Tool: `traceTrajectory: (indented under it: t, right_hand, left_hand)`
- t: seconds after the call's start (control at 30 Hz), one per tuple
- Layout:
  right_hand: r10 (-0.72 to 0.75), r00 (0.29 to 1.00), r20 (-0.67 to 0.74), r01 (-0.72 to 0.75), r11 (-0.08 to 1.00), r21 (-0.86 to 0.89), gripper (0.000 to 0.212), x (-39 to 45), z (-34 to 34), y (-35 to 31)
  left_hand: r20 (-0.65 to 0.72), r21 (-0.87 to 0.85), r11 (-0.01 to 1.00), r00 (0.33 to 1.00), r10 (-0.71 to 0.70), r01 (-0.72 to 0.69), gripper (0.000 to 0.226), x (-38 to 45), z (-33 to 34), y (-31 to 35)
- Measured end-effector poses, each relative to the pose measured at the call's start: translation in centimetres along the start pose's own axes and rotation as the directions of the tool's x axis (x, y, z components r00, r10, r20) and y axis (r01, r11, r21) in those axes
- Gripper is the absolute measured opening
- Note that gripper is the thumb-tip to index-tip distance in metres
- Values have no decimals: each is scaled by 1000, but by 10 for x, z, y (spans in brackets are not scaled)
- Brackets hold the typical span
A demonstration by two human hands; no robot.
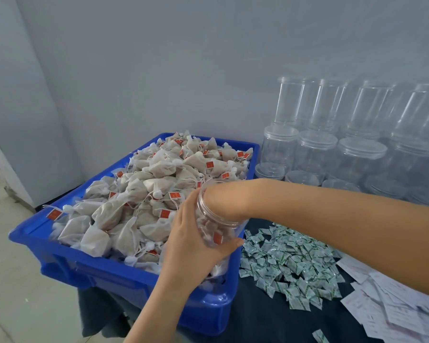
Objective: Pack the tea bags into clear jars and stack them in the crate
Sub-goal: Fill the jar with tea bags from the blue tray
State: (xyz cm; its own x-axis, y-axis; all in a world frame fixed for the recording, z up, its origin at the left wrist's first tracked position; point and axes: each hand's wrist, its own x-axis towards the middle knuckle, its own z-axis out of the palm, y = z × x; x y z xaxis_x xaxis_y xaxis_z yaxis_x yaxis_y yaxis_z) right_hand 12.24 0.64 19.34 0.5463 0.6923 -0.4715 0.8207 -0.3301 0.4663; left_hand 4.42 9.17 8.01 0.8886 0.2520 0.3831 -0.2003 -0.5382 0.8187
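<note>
At about eight o'clock in the head view a blue crate (pixel 67 258) sits on the dark-covered tabletop (pixel 263 315), heaped with beige mesh tea bags (pixel 139 194). Each bag carries a small red tag (pixel 54 214) on a white string; the print on the tags is too small to read.

Toward the centre, at the crate's near right corner, the left hand (pixel 196 243) grips a clear jar (pixel 217 229), its fingers (pixel 233 243) and thumb curled round the jar's wall. The jar is tilted, mouth toward two o'clock, and holds a few tea bags with a red tag showing through the plastic. The right hand (pixel 212 196) is plunged through the jar's mouth up to the wrist; whether its fingers are spread or closed on anything cannot be told.

At four o'clock, just beside the crate, a pile of small white-and-green sachets (pixel 287 266) lies on the tabletop, their markings illegible. At five o'clock white paper slips (pixel 391 303) with faint reddish print overlap one another, unreadable. At two o'clock empty clear jars (pixel 354 134) with lids stand stacked against the wall (pixel 159 58).
</note>
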Motion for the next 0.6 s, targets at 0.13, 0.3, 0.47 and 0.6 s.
traceTrajectory:
  t: [0.13,0.3,0.47,0.6]
  right_hand:
    - [116,993,27,-119,963,240,36,-3,4,0]
    - [-38,989,141,3,971,241,54,-2,1,6]
    - [-81,988,129,37,949,313,56,-9,-5,6]
    - [-81,996,42,57,915,399,32,-14,-8,5]
  left_hand:
    - [8,14,1000,1000,19,-19,104,1,0,2]
    - [11,44,999,1000,6,-7,109,1,-1,4]
    - [18,46,999,1000,14,-15,112,1,1,1]
    - [14,0,1000,1000,3,-3,115,1,0,-1]
